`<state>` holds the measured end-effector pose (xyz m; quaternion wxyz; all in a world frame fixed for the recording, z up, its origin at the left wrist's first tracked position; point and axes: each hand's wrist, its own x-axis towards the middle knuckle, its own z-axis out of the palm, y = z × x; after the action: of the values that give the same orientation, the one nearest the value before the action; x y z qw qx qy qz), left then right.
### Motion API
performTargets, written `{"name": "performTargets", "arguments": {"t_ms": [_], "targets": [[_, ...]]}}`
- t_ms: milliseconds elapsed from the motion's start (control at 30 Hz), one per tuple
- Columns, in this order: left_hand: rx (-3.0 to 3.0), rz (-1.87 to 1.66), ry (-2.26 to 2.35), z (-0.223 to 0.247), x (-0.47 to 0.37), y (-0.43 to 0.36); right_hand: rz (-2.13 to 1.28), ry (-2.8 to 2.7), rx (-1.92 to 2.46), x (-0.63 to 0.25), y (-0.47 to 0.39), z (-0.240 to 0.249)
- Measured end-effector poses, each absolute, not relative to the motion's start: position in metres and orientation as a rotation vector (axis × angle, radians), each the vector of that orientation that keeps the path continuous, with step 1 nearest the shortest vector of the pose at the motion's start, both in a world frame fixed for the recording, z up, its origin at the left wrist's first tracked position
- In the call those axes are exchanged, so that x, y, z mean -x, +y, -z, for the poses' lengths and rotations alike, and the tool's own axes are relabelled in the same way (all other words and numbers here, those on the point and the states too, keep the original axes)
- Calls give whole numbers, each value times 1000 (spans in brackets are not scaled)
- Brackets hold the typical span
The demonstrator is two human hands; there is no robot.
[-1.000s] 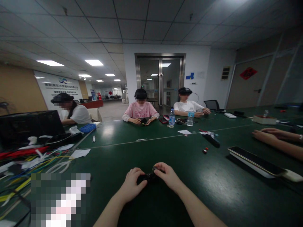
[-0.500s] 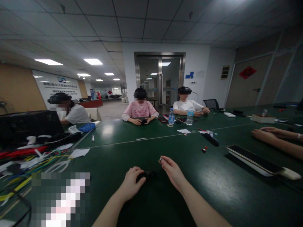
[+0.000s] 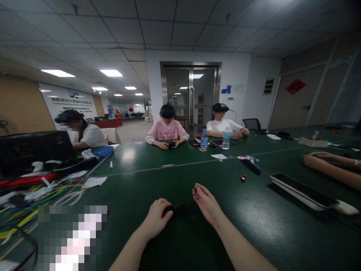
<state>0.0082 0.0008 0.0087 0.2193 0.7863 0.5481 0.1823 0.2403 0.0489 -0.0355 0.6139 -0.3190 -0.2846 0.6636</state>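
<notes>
My left hand (image 3: 158, 218) rests on the green table (image 3: 175, 177) with its fingers curled over the near end of a small black part (image 3: 175, 208), holding it down against the surface. My right hand (image 3: 205, 203) is lifted just to the right of that part and clear of it, thumb and fingertips pinched on a tiny greyish piece (image 3: 195, 186) that is too small for me to make out. The two hands are close but not touching, the black part lying between them.

To my left, near the table's edge, lies a tangle of coloured cables (image 3: 42, 192) with a slip of white paper (image 3: 95, 182) beside it, and behind them a black case (image 3: 34, 148). To the right, a long flat device with a dark top (image 3: 304, 190) lies at an angle, and beyond it another person's forearms (image 3: 329, 165) rest on the table. Further out, about the middle, sit a small red and black piece (image 3: 243, 178) and a black stick-like object (image 3: 251, 166). At the far side two water bottles (image 3: 204, 139) stand near two seated people; one in a pink shirt (image 3: 166, 131) holds something dark in both hands. A third person (image 3: 84, 133) sits at the far left, by a blue tray (image 3: 103, 151).
</notes>
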Motion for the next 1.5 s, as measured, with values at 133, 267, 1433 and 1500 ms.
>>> {"name": "performTargets", "arguments": {"t_ms": [133,267,1433,1500], "targets": [[-2152,-499,1526,-10,-8,1,-1542,-623,715,-242,52,39],[-2153,-504,1515,-10,-9,1,-1552,-600,706,-244,53,42],[-2121,-468,1527,-14,-8,-3,-1570,-590,718,-245,50,35],[-2116,-470,1522,-15,-8,-3,-1565,-599,719,-245,50,36]]}}
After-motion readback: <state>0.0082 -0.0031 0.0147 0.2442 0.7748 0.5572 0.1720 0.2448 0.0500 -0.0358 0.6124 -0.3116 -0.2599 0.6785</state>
